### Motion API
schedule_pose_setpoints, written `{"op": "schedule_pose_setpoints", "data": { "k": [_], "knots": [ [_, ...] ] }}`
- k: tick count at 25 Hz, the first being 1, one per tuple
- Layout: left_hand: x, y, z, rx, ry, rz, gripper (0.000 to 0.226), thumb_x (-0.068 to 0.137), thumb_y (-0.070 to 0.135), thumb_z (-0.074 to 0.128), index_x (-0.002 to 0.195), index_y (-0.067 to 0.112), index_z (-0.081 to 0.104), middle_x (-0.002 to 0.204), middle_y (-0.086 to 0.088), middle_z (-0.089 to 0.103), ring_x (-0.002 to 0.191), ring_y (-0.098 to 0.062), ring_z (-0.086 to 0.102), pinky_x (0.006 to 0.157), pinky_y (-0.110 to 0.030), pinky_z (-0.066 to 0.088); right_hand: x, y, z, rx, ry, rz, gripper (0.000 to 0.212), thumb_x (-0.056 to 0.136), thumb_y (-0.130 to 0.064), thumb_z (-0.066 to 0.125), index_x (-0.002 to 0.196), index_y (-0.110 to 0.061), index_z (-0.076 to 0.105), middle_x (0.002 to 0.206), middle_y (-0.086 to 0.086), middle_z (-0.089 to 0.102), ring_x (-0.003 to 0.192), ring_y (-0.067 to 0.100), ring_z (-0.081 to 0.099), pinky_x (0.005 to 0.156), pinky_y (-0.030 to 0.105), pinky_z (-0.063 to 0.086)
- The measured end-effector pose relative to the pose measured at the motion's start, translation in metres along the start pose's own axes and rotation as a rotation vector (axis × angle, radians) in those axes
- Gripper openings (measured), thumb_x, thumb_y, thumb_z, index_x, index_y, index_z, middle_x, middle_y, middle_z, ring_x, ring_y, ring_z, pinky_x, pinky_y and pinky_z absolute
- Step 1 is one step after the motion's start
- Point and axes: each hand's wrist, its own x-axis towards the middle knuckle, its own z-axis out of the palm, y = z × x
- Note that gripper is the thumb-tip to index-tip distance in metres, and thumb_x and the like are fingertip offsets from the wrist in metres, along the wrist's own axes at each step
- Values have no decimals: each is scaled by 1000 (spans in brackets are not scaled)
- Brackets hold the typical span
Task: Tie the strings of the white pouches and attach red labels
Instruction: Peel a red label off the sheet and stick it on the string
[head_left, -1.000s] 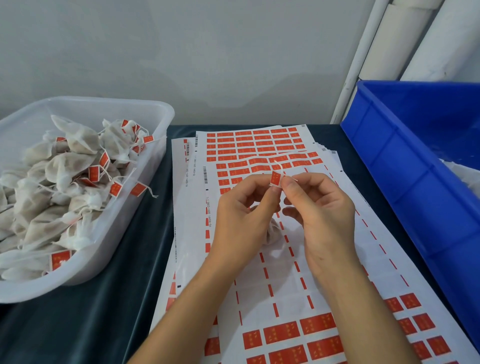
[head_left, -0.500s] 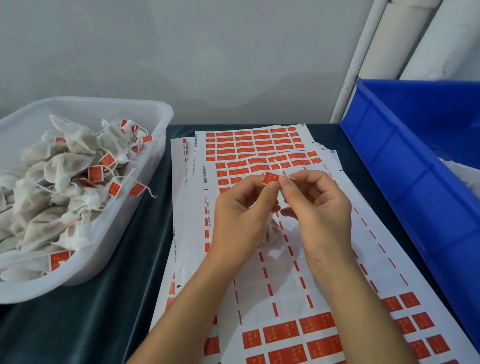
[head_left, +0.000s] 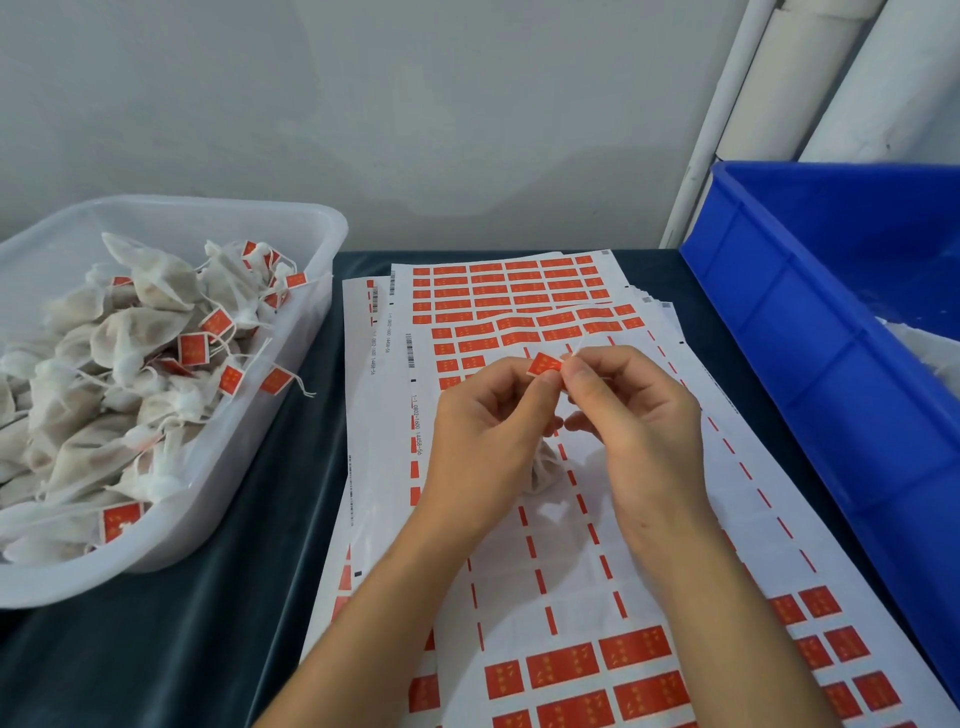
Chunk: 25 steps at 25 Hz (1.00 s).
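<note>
Red label (head_left: 544, 363) sits pinched between my left hand (head_left: 488, 441) and right hand (head_left: 636, 421) above the label sheets (head_left: 519, 519) — its long axis lies roughly left to right, tilted slightly. String (head_left: 579, 340) pokes up just beside its right end, by my right fingertips. White pouch (head_left: 543, 470) hangs below, between both wrists — I judge the fold must close over that string.

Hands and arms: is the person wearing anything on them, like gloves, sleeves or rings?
No. The left hand and the right hand are bare, with no gloves, rings, watch or bracelet showing. Both forearms are uncovered right down to the picture's bottom edge, so no sleeve shows. The fingernails look short and unpainted.
</note>
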Motion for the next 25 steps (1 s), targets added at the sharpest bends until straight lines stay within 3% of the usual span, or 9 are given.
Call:
{"op": "schedule_pose_setpoints", "data": {
  "k": [3,9,11,13,14,16,19,22,25],
  "knots": [
    [-2,-1,2,6,3,-24,20,103,27,64,91,17,76,77,3,72,76,-18,71,76,-33,64,0,2,0,-41,31,-13,6,97,-29,70,97,-28,75,94,-11,75,95,13,71,76,28,62],
    [-8,0,10,19,14,-42,13,102,27,65,95,24,76,80,4,73,81,-21,72,72,-21,60,2,5,2,-52,90,34,7,96,-35,70,95,-31,75,94,-13,75,93,12,71,76,28,63],
    [-9,0,11,13,-3,-53,14,101,25,66,112,26,74,82,5,73,84,-18,73,75,-23,61,2,6,1,-21,105,56,7,96,-34,70,96,-30,75,95,-12,76,94,15,72,77,31,63],
    [-8,-1,12,21,-11,-71,37,99,22,68,135,30,63,84,7,74,87,-16,74,78,-23,62,3,6,1,14,116,72,8,97,-34,69,96,-29,76,95,-10,76,92,16,73,75,30,63],
    [-8,-1,12,13,-5,-73,42,98,19,69,137,32,59,84,7,73,87,-15,75,76,-22,61,3,6,1,21,121,73,9,97,-34,69,96,-28,76,94,-9,76,90,16,73,74,30,63],
    [-10,1,12,-13,16,-62,33,95,18,72,121,32,59,85,5,73,87,-19,75,71,-22,60,4,6,1,43,125,75,9,98,-31,69,96,-26,76,93,-8,77,89,15,73,70,27,62],
    [-13,2,11,31,17,-14,22,90,22,74,95,30,54,86,3,69,86,-27,74,70,-36,64,5,6,1,84,133,92,8,98,-27,69,97,-23,76,93,-8,77,89,13,74,66,22,60],
    [-14,3,11,58,-15,40,20,94,20,71,95,34,58,87,6,66,87,-29,72,74,-44,64,4,6,0,86,133,101,8,98,-27,69,97,-24,77,91,-7,77,88,14,74,68,26,62],
    [-15,5,12,124,16,115,21,99,17,67,107,36,66,84,14,65,84,-22,68,73,-32,63,4,7,1,72,114,102,9,98,-28,68,99,-26,77,93,-7,77,91,15,74,73,30,63]
  ]
}}
